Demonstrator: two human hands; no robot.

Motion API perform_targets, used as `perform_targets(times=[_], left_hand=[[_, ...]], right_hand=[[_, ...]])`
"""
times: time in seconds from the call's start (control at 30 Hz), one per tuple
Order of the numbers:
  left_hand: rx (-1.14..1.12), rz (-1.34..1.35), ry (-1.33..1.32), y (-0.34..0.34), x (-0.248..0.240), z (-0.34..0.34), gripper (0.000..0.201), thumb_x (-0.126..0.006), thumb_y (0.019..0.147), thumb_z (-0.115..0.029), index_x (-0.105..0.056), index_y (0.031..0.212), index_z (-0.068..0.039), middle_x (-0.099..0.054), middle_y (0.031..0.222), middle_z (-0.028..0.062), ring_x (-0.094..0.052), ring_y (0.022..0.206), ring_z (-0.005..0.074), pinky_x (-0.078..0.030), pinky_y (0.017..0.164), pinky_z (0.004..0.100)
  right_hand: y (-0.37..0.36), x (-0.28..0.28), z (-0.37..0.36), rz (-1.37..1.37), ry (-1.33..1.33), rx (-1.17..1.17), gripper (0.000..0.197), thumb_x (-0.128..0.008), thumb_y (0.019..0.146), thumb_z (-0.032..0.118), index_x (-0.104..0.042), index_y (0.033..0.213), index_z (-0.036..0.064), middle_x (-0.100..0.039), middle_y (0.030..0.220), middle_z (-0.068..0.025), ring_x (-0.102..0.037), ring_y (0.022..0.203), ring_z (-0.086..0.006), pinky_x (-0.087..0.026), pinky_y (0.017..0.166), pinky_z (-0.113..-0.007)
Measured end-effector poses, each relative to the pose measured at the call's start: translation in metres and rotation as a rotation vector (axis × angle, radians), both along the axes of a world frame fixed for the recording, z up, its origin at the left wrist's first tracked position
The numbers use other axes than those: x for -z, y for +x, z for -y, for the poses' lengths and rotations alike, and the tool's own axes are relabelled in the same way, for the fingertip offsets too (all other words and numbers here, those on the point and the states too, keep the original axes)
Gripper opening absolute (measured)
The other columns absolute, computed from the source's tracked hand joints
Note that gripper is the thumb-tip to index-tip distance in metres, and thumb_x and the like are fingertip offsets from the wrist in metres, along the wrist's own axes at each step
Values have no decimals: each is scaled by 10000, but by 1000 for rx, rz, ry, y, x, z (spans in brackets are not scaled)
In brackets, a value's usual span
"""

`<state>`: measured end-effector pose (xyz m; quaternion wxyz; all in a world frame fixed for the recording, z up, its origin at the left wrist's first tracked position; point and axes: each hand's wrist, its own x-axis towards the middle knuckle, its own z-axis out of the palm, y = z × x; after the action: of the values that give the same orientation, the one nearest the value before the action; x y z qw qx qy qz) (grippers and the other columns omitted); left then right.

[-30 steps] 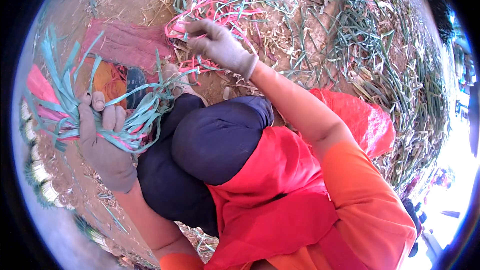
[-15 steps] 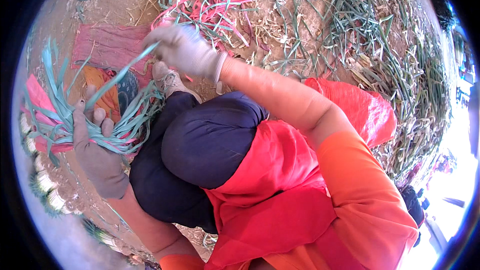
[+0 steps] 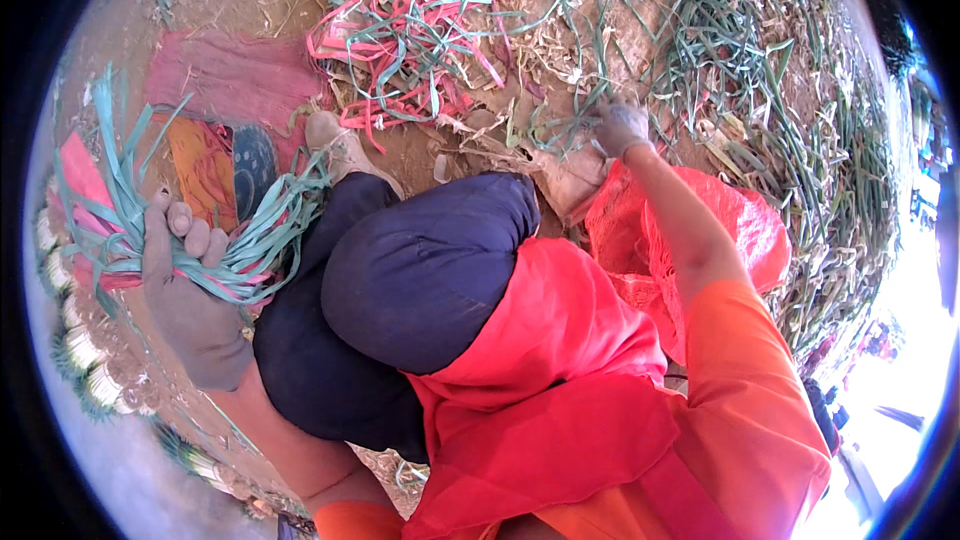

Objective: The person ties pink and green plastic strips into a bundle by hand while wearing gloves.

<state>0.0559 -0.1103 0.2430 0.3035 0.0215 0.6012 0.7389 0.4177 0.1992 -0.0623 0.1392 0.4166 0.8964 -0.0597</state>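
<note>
My left hand [image 3: 195,330], in a dusty grey glove, is closed around a bundle of flat green and pink strips [image 3: 262,245], whose loose ends fan out on both sides of the fist. Far to the right, my right hand [image 3: 622,127], also gloved, is stretched down to the littered ground. Its fingers look apart, next to some green strips or leaves, and nothing shows held in them. Beyond my knees lies a loose tangle of pink and green strips [image 3: 405,35].
A red mesh sack [image 3: 735,225] lies under my right forearm. Heaped green leafy stalks [image 3: 830,170] line the right side. A faded pink cloth [image 3: 230,75] and an orange cloth [image 3: 200,170] lie ahead on the left. Bundles of white-stemmed greens [image 3: 95,365] stand at the far left.
My right hand has swung away from above the pink cloth, to the right and down to the ground by the green strips. The left hand keeps its bundle, nearly in place.
</note>
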Motion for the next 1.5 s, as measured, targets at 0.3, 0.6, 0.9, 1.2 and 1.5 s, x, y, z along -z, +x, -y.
perform_targets(times=[0.3,0.6,0.9,1.2,1.5], left_hand=[[-57,9,77,17,-12,-12,169,-432,1016,-122,-497,1100,8,-253,652,-49,-245,518,51,-231,517,236],[-77,5,21,30,-18,-23,169,-424,1029,-159,-499,1061,-11,-260,639,-55,-245,511,48,-230,506,233],[157,48,244,16,-7,-5,166,-426,1031,-176,-497,1041,-27,-274,659,-49,-251,521,53,-243,517,233],[145,58,233,20,-12,-2,152,-439,1022,-165,-507,1013,-30,-263,671,-55,-237,530,51,-232,517,231],[97,115,158,25,-19,-8,184,-460,1015,-174,-546,962,-21,-247,608,-73,-234,482,43,-222,469,231]], right_hand=[[2,-25,-39,-810,-347,440,204,-628,886,235,-716,1014,103,-709,945,-52,-646,903,-205,-487,831,-312],[32,-122,-57,-1275,-740,732,227,-612,927,150,-638,1075,-20,-677,888,-71,-642,847,-140,-512,790,-269],[13,-183,-57,-1873,-1567,495,192,-520,965,180,-583,1105,64,-615,970,-57,-591,882,-217,-441,909,-431],[-17,-242,-51,-1446,-1245,170,195,-525,948,105,-599,1098,6,-625,884,-76,-585,787,-182,-489,805,-344],[-83,-224,-42,-2107,-1669,843,126,-408,924,15,-525,968,6,-560,963,-118,-532,852,-266,-421,895,-435]])
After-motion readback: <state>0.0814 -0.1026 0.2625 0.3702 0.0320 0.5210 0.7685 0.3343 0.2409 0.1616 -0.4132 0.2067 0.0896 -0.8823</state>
